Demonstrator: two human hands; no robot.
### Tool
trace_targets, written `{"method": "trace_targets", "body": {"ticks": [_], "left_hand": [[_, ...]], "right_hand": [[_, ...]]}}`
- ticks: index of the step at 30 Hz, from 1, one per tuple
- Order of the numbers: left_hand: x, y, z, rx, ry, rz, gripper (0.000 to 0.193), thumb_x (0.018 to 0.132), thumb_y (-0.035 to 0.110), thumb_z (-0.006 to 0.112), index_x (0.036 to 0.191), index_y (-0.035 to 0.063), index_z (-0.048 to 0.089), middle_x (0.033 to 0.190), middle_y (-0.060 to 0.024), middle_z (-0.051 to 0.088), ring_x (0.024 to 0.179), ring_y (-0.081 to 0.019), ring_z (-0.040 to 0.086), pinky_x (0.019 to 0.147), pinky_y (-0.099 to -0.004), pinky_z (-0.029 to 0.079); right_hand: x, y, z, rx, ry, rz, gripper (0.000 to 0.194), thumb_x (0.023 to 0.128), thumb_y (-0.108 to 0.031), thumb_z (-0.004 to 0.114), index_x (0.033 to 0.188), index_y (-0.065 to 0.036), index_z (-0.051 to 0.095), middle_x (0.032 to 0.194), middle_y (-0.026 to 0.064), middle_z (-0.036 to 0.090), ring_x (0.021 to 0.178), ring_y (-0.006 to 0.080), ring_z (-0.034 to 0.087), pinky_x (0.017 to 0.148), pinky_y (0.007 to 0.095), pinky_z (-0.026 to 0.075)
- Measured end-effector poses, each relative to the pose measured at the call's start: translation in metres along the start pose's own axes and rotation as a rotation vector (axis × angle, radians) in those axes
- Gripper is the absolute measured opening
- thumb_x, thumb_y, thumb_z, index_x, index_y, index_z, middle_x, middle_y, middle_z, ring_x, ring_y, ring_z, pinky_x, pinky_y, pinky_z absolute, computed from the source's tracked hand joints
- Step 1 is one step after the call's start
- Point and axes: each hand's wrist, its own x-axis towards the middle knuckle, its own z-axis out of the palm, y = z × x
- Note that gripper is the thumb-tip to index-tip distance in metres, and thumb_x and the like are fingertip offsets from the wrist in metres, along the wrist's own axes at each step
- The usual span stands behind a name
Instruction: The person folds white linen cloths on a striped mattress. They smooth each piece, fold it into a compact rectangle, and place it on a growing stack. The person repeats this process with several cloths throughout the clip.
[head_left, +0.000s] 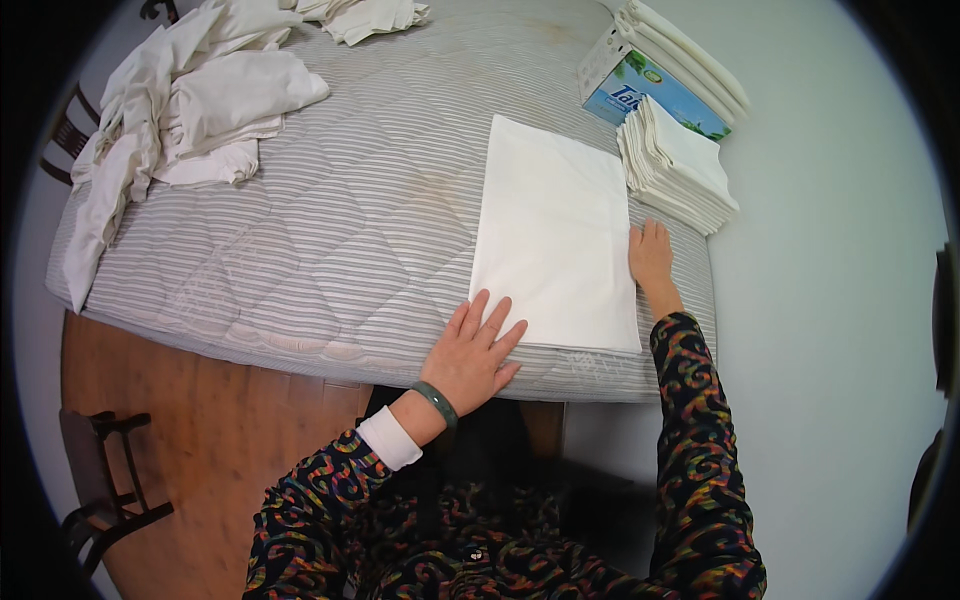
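Note:
A white cloth (559, 232), folded into a flat rectangle, lies on the striped mattress (375, 262) in front of me. My left hand (476, 349) rests with spread fingers on the cloth's near left corner and the mattress edge; a green bangle is on that wrist. Along the cloth's right edge, my right hand (651, 251) lies on the mattress with its fingers pointing away, grasping nothing. Just beyond it is a stack of folded white cloths (675, 165), leaning against a blue and white cardboard box (619, 86).
Rolled or folded white fabric (686, 56) lies along the box, by the pale wall (810, 225). A rumpled heap of white cloths (217, 101) covers the mattress's far left, with more cloths (367, 15) behind. A dark wooden chair (105, 472) stands on the floor at lower left.

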Motion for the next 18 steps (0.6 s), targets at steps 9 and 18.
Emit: {"method": "trace_targets", "body": {"ticks": [9, 18], "left_hand": [[0.013, 0.023, 0.006, 0.047, 0.017, 0.033, 0.050, 0.086, 0.034, 0.059, 0.130, 0.0117, 0.053, 0.140, -0.0115, 0.046, 0.133, -0.0292, 0.037, 0.108, -0.0466, 0.029], [0.020, 0.030, 0.014, -0.034, 0.173, -0.034, 0.034, 0.083, 0.014, 0.060, 0.116, 0.0066, 0.056, 0.131, -0.0128, 0.051, 0.129, -0.0329, 0.042, 0.101, -0.0454, 0.037]], "right_hand": [[-0.144, -0.069, -0.052, 0.309, -0.067, -0.700, 0.052, 0.087, -0.030, 0.059, 0.131, -0.005, 0.050, 0.138, 0.0196, 0.044, 0.132, 0.0347, 0.038, 0.109, 0.0479, 0.029], [-0.148, 0.087, -0.078, 0.151, -0.061, -0.157, 0.043, 0.092, -0.023, 0.053, 0.130, -0.003, 0.049, 0.132, 0.0204, 0.049, 0.122, 0.0374, 0.045, 0.100, 0.0471, 0.037]]}}
